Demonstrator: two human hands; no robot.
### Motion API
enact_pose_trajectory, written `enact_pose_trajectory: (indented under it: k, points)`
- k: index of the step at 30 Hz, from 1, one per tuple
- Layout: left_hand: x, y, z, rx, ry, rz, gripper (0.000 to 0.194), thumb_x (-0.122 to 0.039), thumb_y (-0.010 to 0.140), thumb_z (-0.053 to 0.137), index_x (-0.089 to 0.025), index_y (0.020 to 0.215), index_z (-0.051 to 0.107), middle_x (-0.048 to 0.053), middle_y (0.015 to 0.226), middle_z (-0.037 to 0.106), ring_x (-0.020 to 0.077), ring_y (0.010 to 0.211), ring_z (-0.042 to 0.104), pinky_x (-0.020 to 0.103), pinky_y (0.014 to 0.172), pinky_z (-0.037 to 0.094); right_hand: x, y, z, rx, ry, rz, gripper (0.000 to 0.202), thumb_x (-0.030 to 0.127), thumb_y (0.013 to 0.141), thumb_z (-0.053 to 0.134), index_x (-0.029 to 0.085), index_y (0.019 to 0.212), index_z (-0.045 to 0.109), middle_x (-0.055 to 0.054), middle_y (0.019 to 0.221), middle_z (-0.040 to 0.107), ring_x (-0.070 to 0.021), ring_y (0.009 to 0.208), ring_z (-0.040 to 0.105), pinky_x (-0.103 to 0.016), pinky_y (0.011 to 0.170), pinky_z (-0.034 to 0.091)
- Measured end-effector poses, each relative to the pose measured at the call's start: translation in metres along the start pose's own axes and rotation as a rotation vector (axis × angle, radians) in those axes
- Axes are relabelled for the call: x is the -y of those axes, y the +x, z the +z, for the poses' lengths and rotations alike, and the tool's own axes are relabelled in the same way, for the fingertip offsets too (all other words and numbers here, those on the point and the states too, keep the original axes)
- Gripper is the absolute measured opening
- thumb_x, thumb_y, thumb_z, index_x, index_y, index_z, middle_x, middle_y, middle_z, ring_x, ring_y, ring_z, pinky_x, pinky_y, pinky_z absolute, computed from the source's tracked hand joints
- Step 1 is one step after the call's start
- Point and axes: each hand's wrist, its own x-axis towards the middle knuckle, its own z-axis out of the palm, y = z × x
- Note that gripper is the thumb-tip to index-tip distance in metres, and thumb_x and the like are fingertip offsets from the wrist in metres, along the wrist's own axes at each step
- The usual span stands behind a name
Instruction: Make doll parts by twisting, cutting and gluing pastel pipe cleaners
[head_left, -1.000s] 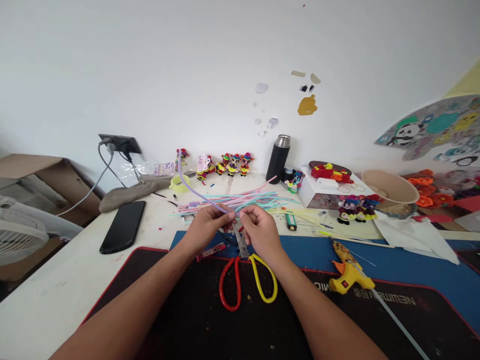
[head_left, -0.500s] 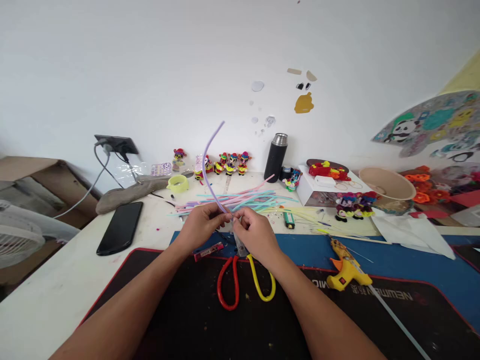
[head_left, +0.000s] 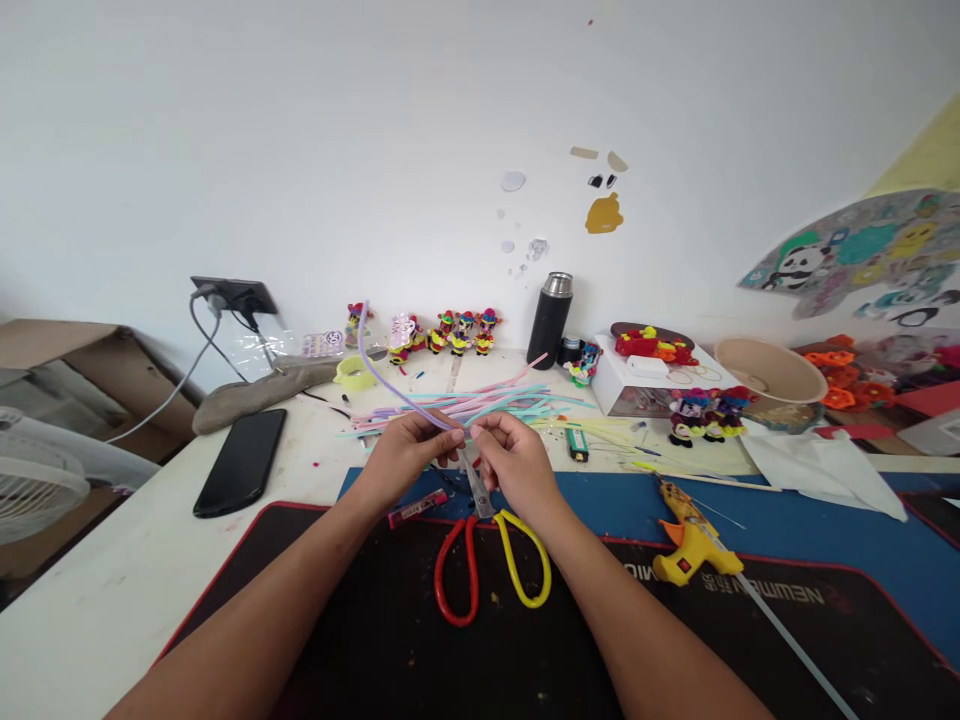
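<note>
A long purple pipe cleaner (head_left: 381, 376) curves up and to the left out of my left hand (head_left: 412, 450), whose thumb and fingers pinch it near its lower end. My right hand (head_left: 514, 458) is closed right beside it, fingertips pinching at the end of the same strip; the tip is mostly hidden between the fingers. Below the hands lie scissors (head_left: 484, 500) with one red and one yellow handle on the dark mat. Behind the hands, a loose pile of pink, teal and purple pipe cleaners (head_left: 495, 402) spreads over the white table.
Left are a black phone (head_left: 241, 462) and yellow tape (head_left: 355, 374). A yellow glue gun (head_left: 694, 545) lies at the right. Farther back stand a black flask (head_left: 550, 322), a white box (head_left: 637, 395), and several small figures (head_left: 465, 332). A green lighter (head_left: 577, 444) lies nearby.
The purple pipe cleaner has swung down and to the left. My left hand has turned slightly, and both hands remain close together. The view has shifted a little.
</note>
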Motion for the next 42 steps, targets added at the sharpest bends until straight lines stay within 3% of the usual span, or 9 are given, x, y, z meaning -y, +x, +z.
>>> enact_pose_trajectory:
  k: [10, 15, 20, 24, 28, 34, 42]
  points:
    - [0.005, 0.0, -0.002, -0.005, -0.094, -0.097, 0.03, -0.043, 0.073, 0.087, -0.015, 0.077, 0.074, 0.002, 0.065, 0.069, 0.0149, 0.06, 0.061, 0.026, 0.056, 0.047, -0.001, -0.001, 0.001, -0.004, -0.058, -0.01, 0.023, 0.043, 0.089, 0.064, 0.022, 0.085, 0.057, 0.011, 0.042, 0.046, -0.0092, 0.031, 0.039, -0.022, 0.035, 0.026]
    - [0.004, 0.001, -0.005, -0.041, 0.027, -0.087, 0.031, -0.042, 0.069, 0.087, -0.016, 0.079, 0.074, 0.001, 0.065, 0.069, 0.0161, 0.06, 0.061, 0.027, 0.058, 0.048, -0.003, -0.001, 0.001, 0.006, -0.1, -0.003, 0.018, 0.039, 0.09, 0.061, 0.023, 0.084, 0.056, 0.011, 0.046, 0.045, -0.0095, 0.031, 0.039, -0.022, 0.035, 0.027]
    - [0.0, 0.003, -0.008, -0.056, 0.294, -0.013, 0.029, -0.045, 0.076, 0.078, -0.017, 0.082, 0.076, 0.002, 0.068, 0.07, 0.0169, 0.061, 0.06, 0.029, 0.06, 0.047, -0.001, -0.002, -0.004, 0.048, -0.376, -0.064, 0.012, 0.032, 0.091, 0.059, 0.021, 0.086, 0.062, 0.009, 0.05, 0.046, -0.0102, 0.038, 0.042, -0.023, 0.042, 0.029]
    - [-0.001, 0.003, -0.011, -0.009, 0.298, -0.021, 0.031, -0.048, 0.078, 0.076, -0.017, 0.079, 0.073, 0.001, 0.066, 0.067, 0.0167, 0.062, 0.06, 0.028, 0.06, 0.047, -0.001, -0.001, -0.005, 0.007, -0.54, -0.155, 0.011, 0.029, 0.09, 0.06, 0.021, 0.084, 0.064, 0.007, 0.051, 0.046, -0.0112, 0.045, 0.043, -0.023, 0.046, 0.028]
    - [-0.001, 0.002, -0.01, -0.002, 0.154, -0.036, 0.034, -0.05, 0.076, 0.08, -0.017, 0.075, 0.07, -0.001, 0.063, 0.064, 0.0142, 0.059, 0.056, 0.027, 0.059, 0.046, -0.003, -0.001, -0.003, -0.001, -0.429, -0.106, 0.017, 0.036, 0.093, 0.059, 0.021, 0.089, 0.065, 0.007, 0.053, 0.049, -0.0111, 0.043, 0.045, -0.023, 0.045, 0.032]
    - [0.0, 0.001, -0.004, -0.082, 0.027, -0.051, 0.037, -0.05, 0.072, 0.085, -0.016, 0.074, 0.07, 0.001, 0.062, 0.066, 0.0134, 0.057, 0.055, 0.026, 0.057, 0.044, -0.004, 0.0, -0.003, 0.039, -0.146, -0.026, 0.022, 0.043, 0.091, 0.063, 0.021, 0.092, 0.061, 0.009, 0.054, 0.05, -0.0093, 0.035, 0.044, -0.022, 0.038, 0.033]
    - [0.003, 0.0, -0.002, -0.052, 0.003, -0.082, 0.036, -0.049, 0.073, 0.085, -0.016, 0.077, 0.071, 0.001, 0.064, 0.066, 0.0137, 0.057, 0.056, 0.026, 0.056, 0.045, -0.001, 0.001, -0.001, 0.015, -0.061, -0.001, 0.025, 0.045, 0.089, 0.065, 0.021, 0.087, 0.058, 0.01, 0.046, 0.05, -0.0094, 0.034, 0.042, -0.02, 0.037, 0.032]
